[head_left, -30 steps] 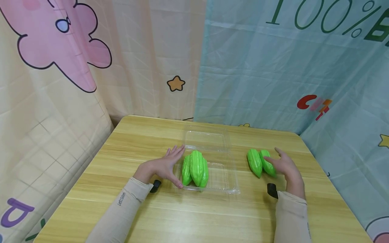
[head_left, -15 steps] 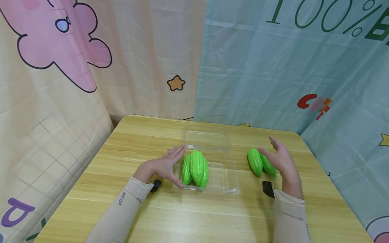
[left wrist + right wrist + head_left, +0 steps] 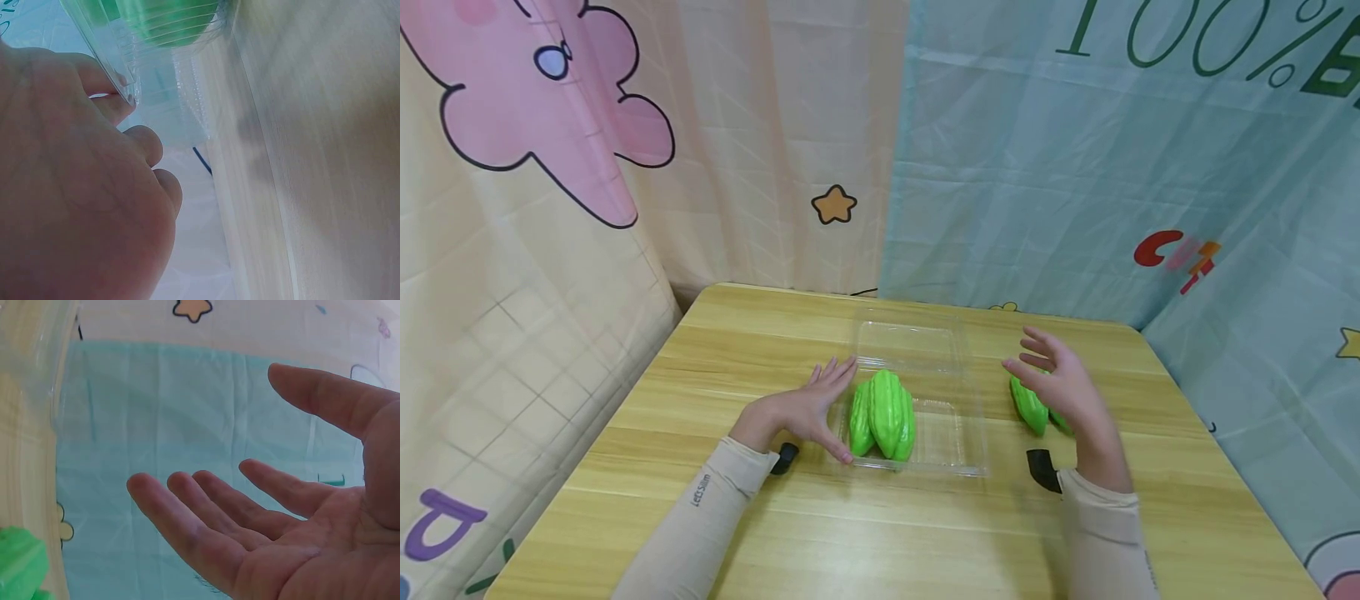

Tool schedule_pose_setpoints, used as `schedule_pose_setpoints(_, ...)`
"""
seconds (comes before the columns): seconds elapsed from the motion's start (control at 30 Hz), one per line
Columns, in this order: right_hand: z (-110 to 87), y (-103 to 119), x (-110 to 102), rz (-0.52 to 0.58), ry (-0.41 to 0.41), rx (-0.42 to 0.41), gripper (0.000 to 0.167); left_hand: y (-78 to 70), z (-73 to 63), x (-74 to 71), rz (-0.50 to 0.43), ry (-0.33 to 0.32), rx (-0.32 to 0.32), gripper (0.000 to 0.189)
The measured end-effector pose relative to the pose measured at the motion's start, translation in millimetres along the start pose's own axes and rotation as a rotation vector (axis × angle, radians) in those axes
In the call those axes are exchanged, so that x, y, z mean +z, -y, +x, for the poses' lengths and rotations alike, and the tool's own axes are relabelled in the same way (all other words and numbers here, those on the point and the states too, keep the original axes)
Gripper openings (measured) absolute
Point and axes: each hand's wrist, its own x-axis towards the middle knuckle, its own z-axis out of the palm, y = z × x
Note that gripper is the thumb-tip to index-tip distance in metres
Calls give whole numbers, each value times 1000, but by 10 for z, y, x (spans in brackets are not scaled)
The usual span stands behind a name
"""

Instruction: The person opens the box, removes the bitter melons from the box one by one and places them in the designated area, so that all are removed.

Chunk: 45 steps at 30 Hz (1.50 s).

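Note:
In the head view, my left hand (image 3: 805,412) spreads along the left side of a clear plastic clamshell box (image 3: 943,433), thumb at the front corner and fingers straight toward the hinge. In the left wrist view, fingertips touch the box's clear wall (image 3: 103,53). Inside its left half lie several bright green ribbed star fruits (image 3: 886,417), one on top. My right hand (image 3: 1063,383) hovers empty at the right, fingers extended and apart. Beneath it are two more star fruits; the nearer-left one (image 3: 1030,408) is partly covered, the other (image 3: 1060,422) mostly hidden.
The box's clear lid (image 3: 910,346) lies folded back toward the far edge of the wooden table (image 3: 880,533). Printed curtains (image 3: 1037,183) hang behind and at both sides. A black wrist-camera mount (image 3: 1042,469) juts out below my right hand.
My right hand has moved left and slightly up, from beside the right-hand star fruit to above the pair. My left hand and the box have stayed put.

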Motion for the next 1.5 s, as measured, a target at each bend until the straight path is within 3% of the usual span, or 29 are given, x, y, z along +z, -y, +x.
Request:
schedule_pose_setpoints(0.47,52,71,313,94,162,-46,79,-26,-13,-2,-12,-11,6,147)
schedule_pose_setpoints(0.93,96,98,739,-54,240,-52,78,-4,-14,-2,2,3,-11,149)
schedule_pose_setpoints(1.5,90,75,1129,-125,338,-59,97,-7,-2,-7,-8,-1,-10,148)
